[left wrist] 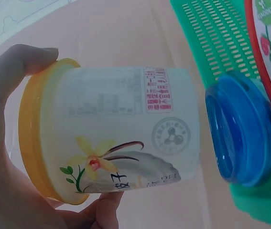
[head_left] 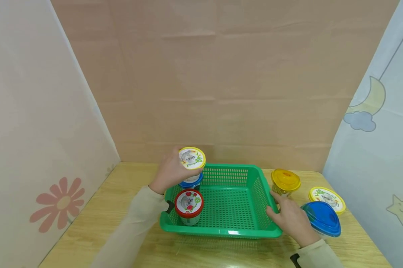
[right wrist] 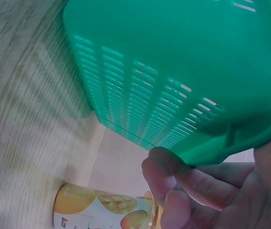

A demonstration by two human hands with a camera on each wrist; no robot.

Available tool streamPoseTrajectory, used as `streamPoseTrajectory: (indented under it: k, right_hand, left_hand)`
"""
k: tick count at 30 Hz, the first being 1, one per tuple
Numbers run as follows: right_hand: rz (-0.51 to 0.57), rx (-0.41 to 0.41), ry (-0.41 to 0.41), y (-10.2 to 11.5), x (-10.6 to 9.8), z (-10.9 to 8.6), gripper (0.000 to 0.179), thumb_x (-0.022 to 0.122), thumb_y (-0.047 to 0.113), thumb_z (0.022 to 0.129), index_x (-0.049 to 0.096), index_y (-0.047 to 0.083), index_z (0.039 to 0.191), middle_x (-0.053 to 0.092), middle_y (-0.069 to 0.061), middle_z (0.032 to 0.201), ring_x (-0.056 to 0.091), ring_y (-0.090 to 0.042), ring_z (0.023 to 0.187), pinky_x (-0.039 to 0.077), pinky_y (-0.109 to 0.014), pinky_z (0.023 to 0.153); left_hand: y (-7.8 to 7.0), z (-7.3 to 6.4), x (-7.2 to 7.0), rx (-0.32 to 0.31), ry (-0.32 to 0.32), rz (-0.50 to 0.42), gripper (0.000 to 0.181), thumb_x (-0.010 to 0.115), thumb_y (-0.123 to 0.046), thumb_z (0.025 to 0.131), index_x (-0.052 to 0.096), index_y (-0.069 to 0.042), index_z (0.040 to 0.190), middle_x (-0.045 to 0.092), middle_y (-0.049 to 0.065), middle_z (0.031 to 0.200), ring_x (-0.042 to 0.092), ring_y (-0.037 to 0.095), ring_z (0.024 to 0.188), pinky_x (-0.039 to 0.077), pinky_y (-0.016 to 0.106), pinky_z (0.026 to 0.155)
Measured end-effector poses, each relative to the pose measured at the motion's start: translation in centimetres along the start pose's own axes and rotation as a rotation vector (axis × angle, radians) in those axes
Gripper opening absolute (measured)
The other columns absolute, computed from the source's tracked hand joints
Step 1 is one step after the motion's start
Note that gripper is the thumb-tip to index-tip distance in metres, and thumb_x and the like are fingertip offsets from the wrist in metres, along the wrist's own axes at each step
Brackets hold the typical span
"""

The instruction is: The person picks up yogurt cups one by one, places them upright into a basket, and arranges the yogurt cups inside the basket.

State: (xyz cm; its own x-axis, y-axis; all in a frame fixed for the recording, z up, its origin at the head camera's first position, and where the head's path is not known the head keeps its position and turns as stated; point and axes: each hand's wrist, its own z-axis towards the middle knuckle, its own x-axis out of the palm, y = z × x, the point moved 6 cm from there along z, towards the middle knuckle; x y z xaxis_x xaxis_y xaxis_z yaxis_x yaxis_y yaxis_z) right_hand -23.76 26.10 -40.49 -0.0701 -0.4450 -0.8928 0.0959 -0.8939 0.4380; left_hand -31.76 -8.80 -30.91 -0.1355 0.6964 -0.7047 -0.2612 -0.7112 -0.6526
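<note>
My left hand (head_left: 169, 172) holds a white printed tub (left wrist: 125, 129) with a yellow-rimmed lid, thumb and fingers around the lid's edge. In the head view the tub is over the back left corner of the green plastic basket (head_left: 228, 233). Just below it, inside the basket, is a blue-lidded container (left wrist: 243, 129), partly hidden by the tub in the head view. A red-lidded tub (head_left: 189, 207) with strawberry pictures stands upright in the basket's front left corner. On the right, my right hand (head_left: 290, 216) grips the basket's side rim, fingers curled under it.
Right of the basket on the wooden table (head_left: 94, 223) stand a yellow-lidded container (head_left: 286, 180), a tub with a yellow-rimmed white lid (head_left: 326, 199) and a blue-lidded container (head_left: 322, 219). A brown-papered wall (head_left: 215, 74) rises behind the table.
</note>
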Motion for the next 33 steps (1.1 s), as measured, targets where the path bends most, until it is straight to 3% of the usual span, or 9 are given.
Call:
streamPoseTrajectory:
  k: [13,21,28,33]
  right_hand:
    - [-0.002,0.006,0.0,-0.2,0.1,0.0,0.064,0.066,0.027,0.092,0.049,-0.007,0.143,0.068,-0.025,0.115,0.052,-0.016,0.063,0.039,-0.033,0.045]
    - [-0.016,-0.017,-0.01,-0.1,-0.3,0.0,0.064,0.067,0.026,0.091,0.049,-0.008,0.142,0.071,-0.017,0.095,0.056,-0.015,0.063,0.041,-0.032,0.045]
    - [-0.017,-0.015,-0.013,-0.1,-0.2,0.0,0.064,0.067,0.026,0.091,0.049,-0.008,0.141,0.07,-0.016,0.095,0.055,-0.014,0.063,0.04,-0.032,0.045]
    - [-0.017,-0.004,-0.01,-0.2,-0.1,-0.1,0.064,0.067,0.027,0.091,0.049,-0.008,0.142,0.068,-0.01,0.089,0.05,-0.014,0.058,0.038,-0.033,0.043]
  left_hand:
    - [-1.2,1.1,2.7,-0.038,0.109,-0.027,0.098,0.088,-0.047,0.068,0.039,-0.007,0.143,0.058,0.011,0.114,0.047,0.031,0.109,0.051,0.042,0.079]
    - [-2.0,1.7,4.4,0.003,0.154,0.008,0.097,0.087,-0.052,0.067,0.042,-0.01,0.142,0.055,0.01,0.115,0.046,0.029,0.109,0.046,0.045,0.088]
    - [-2.5,2.0,5.3,0.029,0.172,0.075,0.094,0.088,-0.055,0.065,0.048,-0.015,0.141,0.048,0.012,0.114,0.038,0.028,0.107,0.04,0.044,0.084]
    - [-2.9,2.2,5.8,0.059,0.178,0.091,0.097,0.086,-0.056,0.066,0.046,-0.012,0.143,0.051,0.01,0.119,0.041,0.028,0.112,0.039,0.045,0.095]
